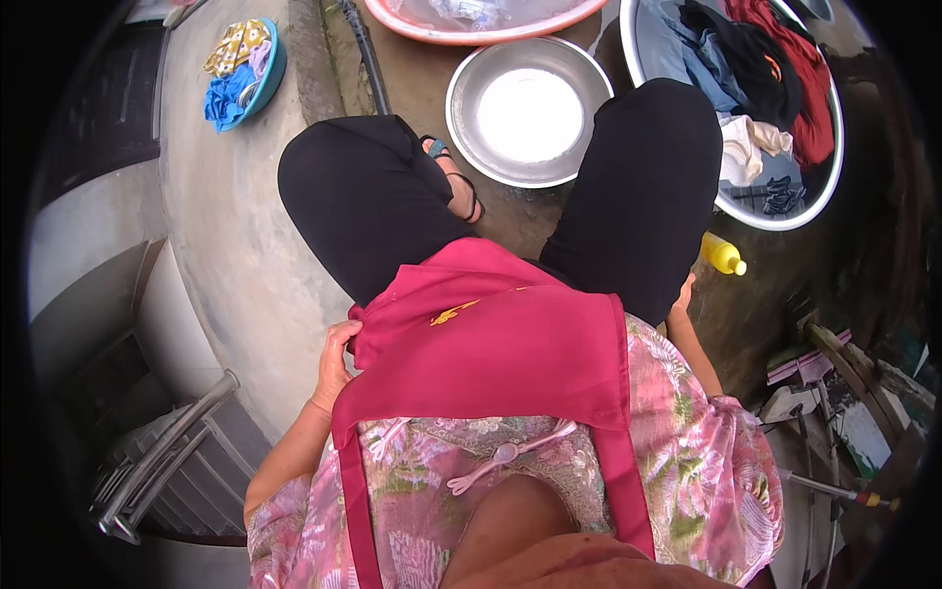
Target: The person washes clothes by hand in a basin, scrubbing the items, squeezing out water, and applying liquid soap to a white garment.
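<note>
A dark pink apron (pixel 500 346) with a small yellow emblem lies over my lap. My left hand (pixel 337 361) is at its left edge, fingers bent against the cloth; the fingertips are partly hidden, so a grip on it cannot be told. My right hand (pixel 684 294) is low beside my right thigh, mostly hidden behind the black trouser leg. Near it, a yellow plastic bottle (pixel 723 254) lies on the wet floor. In front of my knees stands a metal basin (pixel 460 110) with a bright reflection inside.
A large metal tub (pixel 831 180) with wet clothes stands at the front right. An orange-rimmed basin (pixel 471 35) with cloudy water is ahead. A teal basin (pixel 276 73) of clothes sits on the raised concrete at left. Brooms or mops and boards (pixel 857 383) are at right, metal railings (pixel 176 449) at left.
</note>
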A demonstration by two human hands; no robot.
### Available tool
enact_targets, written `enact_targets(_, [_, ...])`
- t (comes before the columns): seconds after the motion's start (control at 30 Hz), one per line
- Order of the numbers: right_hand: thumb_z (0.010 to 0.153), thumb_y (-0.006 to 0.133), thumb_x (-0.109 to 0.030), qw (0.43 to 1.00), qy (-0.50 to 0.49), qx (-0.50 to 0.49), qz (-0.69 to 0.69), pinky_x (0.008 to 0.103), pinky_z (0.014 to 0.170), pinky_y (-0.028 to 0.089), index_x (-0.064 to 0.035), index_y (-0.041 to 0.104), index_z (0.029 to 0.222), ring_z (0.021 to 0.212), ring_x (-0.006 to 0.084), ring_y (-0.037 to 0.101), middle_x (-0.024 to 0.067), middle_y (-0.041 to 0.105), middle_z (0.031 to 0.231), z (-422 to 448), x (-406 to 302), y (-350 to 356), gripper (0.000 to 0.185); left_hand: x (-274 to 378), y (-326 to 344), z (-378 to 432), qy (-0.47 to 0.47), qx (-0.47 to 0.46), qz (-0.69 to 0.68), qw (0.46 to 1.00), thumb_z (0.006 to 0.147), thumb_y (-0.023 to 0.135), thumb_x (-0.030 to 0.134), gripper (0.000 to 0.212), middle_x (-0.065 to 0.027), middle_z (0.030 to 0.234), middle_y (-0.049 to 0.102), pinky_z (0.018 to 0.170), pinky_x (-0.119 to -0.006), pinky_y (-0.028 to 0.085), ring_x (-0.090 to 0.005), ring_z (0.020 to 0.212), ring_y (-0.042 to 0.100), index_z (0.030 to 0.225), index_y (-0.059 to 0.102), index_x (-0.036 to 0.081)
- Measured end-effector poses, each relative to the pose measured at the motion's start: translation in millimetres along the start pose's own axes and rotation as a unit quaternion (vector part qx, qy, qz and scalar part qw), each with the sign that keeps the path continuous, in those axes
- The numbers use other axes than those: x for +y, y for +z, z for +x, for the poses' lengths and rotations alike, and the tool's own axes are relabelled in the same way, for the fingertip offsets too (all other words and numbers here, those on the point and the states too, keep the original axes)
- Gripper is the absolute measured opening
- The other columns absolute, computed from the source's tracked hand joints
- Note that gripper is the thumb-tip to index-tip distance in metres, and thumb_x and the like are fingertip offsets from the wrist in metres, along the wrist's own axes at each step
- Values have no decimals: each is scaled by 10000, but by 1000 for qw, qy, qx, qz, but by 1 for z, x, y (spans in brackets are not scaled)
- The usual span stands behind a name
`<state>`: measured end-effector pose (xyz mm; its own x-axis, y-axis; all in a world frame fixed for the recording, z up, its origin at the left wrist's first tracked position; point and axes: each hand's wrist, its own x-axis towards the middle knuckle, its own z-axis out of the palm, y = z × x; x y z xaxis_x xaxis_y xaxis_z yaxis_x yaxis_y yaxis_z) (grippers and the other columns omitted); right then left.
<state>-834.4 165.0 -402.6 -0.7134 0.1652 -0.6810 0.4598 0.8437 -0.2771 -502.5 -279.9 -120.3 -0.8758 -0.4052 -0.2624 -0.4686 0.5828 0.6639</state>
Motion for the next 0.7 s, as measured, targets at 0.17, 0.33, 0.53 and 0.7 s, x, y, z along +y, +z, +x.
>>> enact_targets(0.17, [673, 695, -312, 973, -175, 119, -89, 424, 902, 408, -168, 313, 1313, 1057, 401, 496, 252, 439, 1152, -70, -94, -89, 759, -26, -52, 52, -104, 155, -166, 968, 885, 506, 397, 472, -118, 1130, 508, 829, -326, 431, -209, 997, 543, 1156, 435, 18])
enact_targets(0.33, [668, 685, -326, 900, -322, 274, -103, 415, 907, 412, -130, 373, 1300, 1076, 353, 508, 228, 486, 1163, -97, -247, -211, 731, -6, -125, 231, 44, 286, -167, 943, 887, 550, 129, 317, -102, 1114, 537, 846, -293, 437, -180, 988, 563, 1171, 452, 29])
enact_targets(0.53, [712, 703, -277, 853, -505, 125, 33, 347, 790, 453, -78, 515, 1107, 948, 247, 547, 152, 556, 1013, -124, -463, -232, 481, 139, -100, 368, 422, 89, -101, 897, 656, 728, 382, 875, -216, 1297, 392, 1015, -408, 305, -342, 1241, 350, 1331, 313, 12])
enact_targets(0.7, [688, 676, -442, 760, -598, 164, -196, 370, 787, 482, 41, 450, 1205, 959, 275, 587, 241, 586, 1000, -193, -555, -146, 742, 150, -69, 408, 297, 70, 83, 949, 581, 762, 374, 945, -243, 1280, 393, 1040, -424, 276, -370, 1239, 339, 1327, 311, 8])
